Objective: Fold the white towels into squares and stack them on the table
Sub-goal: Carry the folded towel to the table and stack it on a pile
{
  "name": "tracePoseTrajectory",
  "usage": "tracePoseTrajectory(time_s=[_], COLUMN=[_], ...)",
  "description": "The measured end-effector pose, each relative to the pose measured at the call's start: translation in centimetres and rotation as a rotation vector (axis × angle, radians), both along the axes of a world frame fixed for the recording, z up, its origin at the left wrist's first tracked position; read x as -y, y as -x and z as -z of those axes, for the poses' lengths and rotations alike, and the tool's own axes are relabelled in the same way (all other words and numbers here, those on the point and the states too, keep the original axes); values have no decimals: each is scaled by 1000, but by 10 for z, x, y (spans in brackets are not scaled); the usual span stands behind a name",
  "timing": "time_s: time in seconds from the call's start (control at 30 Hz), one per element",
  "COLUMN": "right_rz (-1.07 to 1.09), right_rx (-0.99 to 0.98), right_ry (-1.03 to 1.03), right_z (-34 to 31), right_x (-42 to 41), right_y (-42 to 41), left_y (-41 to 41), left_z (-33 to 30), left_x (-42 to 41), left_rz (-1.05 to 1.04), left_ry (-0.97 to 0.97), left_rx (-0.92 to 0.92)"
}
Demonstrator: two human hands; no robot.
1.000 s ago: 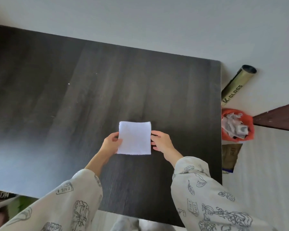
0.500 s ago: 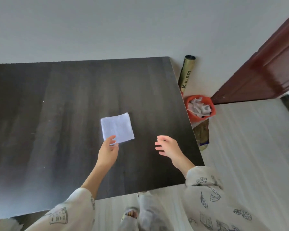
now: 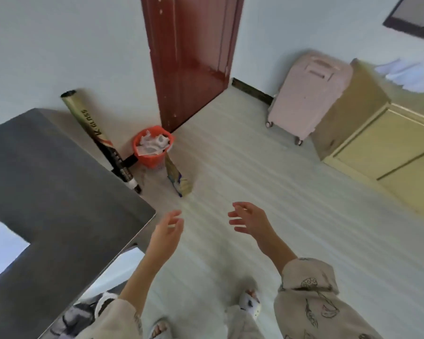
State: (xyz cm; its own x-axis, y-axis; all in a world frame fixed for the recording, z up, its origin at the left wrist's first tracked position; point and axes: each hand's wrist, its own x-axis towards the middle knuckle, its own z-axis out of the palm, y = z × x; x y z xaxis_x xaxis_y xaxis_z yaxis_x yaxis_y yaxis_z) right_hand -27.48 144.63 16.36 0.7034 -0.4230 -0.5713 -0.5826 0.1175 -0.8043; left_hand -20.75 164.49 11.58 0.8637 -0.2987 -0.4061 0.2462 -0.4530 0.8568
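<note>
The folded white towel [image 3: 3, 248] lies flat on the dark table [image 3: 59, 192] at the far left, partly cut off by the frame edge. My left hand [image 3: 167, 233] hangs past the table's right corner, fingers apart and empty. My right hand [image 3: 249, 220] is out over the pale floor, also empty with spread fingers. More white cloth [image 3: 406, 74] lies on top of a yellow cabinet [image 3: 377, 143] at the far right.
A red door [image 3: 191, 57] stands ahead. An orange bin [image 3: 152, 148] with crumpled paper, a gold tube [image 3: 101, 138] and a small bag [image 3: 178, 177] sit on the floor by the table. A pink suitcase [image 3: 309, 94] stands against the cabinet.
Both hands have let go of the folded towel and left the table. The view has swung right, away from the table toward the door and cabinet.
</note>
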Motion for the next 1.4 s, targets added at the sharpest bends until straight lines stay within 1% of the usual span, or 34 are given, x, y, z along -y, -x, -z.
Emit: tracePoseTrajectory(time_s=[0.07, 0.23, 0.37, 0.47, 0.6, 0.8, 1.0, 1.1, 1.23, 1.4], right_rz=[94, 319, 435, 470, 510, 546, 621, 630, 619, 598], right_rx=[29, 70, 76, 87, 109, 99, 128, 130, 60, 35], right_ry=[5, 113, 191, 220, 220, 211, 184, 197, 168, 138], right_z=[2, -9, -36, -44, -37, -13, -36, -40, -21, 5], right_x=[59, 234, 353, 427, 510, 651, 808, 878, 959, 1074], right_y=[24, 99, 150, 160, 146, 107, 67, 59, 46, 12], left_y=[-5, -1, 21, 21, 8, -30, -71, -84, -96, -119], left_z=[0, -3, -43, -65, -73, -48, -50, -50, -38, -14], left_x=[64, 255, 389, 475, 575, 733, 895, 972, 1053, 1153], left_rz=[86, 327, 489, 559, 638, 707, 737, 804, 892, 888], left_ry=[-11, -22, 46, 80, 86, 72, 66, 35, -16, -94], left_rx=[24, 72, 116, 151, 200, 200, 132, 125, 104, 72])
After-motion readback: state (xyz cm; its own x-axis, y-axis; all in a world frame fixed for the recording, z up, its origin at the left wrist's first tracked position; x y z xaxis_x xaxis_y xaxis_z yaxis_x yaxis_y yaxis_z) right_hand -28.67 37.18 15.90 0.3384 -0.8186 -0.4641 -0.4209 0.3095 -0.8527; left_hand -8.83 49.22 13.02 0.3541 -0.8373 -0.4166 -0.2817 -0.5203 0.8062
